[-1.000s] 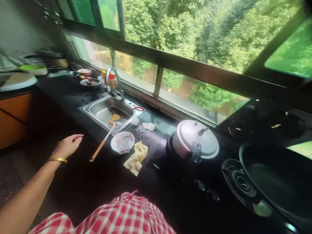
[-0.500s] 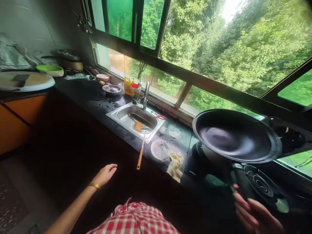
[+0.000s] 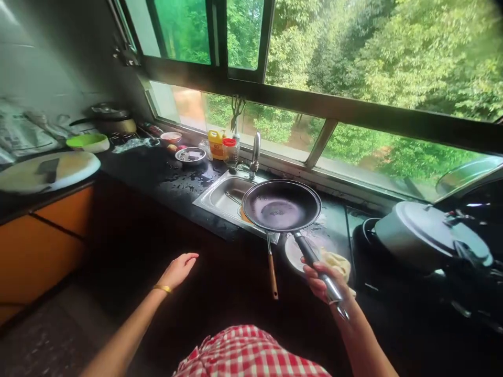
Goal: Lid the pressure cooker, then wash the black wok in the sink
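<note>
kitchen counter (image 3: 165,178): right hand (image 3: 324,283) grips pan (image 3: 281,205) above sink (image 3: 226,196); left hand (image 3: 178,269) open, empty.

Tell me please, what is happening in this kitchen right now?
A person holds a black frying pan by its handle in the right hand, above the steel sink. The left hand is open and holds nothing, out in front of the dark counter. A pressure cooker stands to the right.
</note>
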Available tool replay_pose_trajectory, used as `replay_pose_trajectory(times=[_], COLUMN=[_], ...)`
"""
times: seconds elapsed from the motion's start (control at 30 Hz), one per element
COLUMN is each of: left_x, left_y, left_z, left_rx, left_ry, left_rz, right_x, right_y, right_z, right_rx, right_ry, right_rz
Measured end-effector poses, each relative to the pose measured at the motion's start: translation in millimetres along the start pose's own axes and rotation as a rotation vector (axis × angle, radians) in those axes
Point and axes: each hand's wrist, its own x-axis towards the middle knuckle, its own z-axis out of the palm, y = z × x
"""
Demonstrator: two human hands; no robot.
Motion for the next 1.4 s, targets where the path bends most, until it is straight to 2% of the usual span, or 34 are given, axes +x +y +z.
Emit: replay_pose_trajectory(times=[0.13,0.23,0.33,0.47,0.53,0.6,0.7,0.8,0.93,1.03,1.13,1.23,1.4], left_x=[107,192,268,347,376,400,429,455,491,513,529,547,576], left_y=[13,33,58,85,93,96,96,94,99,115,138,158,169], left_z=[-22.0,-17.5,10.7,69.4,97.3,117.4,124.2,100.1,34.9,-18.1,-56.3,-73.8,-78.6], left_rx=[0.174,0.369,0.551,0.591,0.611,0.668,0.728,0.727,0.765,0.757,0.713,0.744,0.799], left_ry=[-0.044,-0.135,-0.254,-0.376,-0.420,-0.445,-0.464,-0.469,-0.385,-0.297,-0.132,-0.024,-0.043], left_rz=[0.185,0.335,0.477,0.655,0.793,0.910,1.022,1.104,1.044,1.011,1.063,1.058,1.040], right_x=[35,50,57,64,72,87,118,151,186,207,224,239,257], right_y=[-6,-15,-16,-3,6,17,32,47,69,85,96,106,122], right_z=[25,47,66,92,110,133,173,211,253,275,291,300,303], right_rx=[0.023,-0.001,-0.063,-0.091,-0.072,-0.045,0.026,0.102,0.154,0.177,0.177,0.200,0.258], right_ry=[0.060,0.153,0.240,0.374,0.444,0.502,0.617,0.719,0.781,0.789,0.752,0.731,0.716], right_rz=[-0.043,-0.080,-0.127,-0.166,-0.164,-0.162,-0.193,-0.239,-0.246,-0.213,-0.161,-0.124,-0.125])
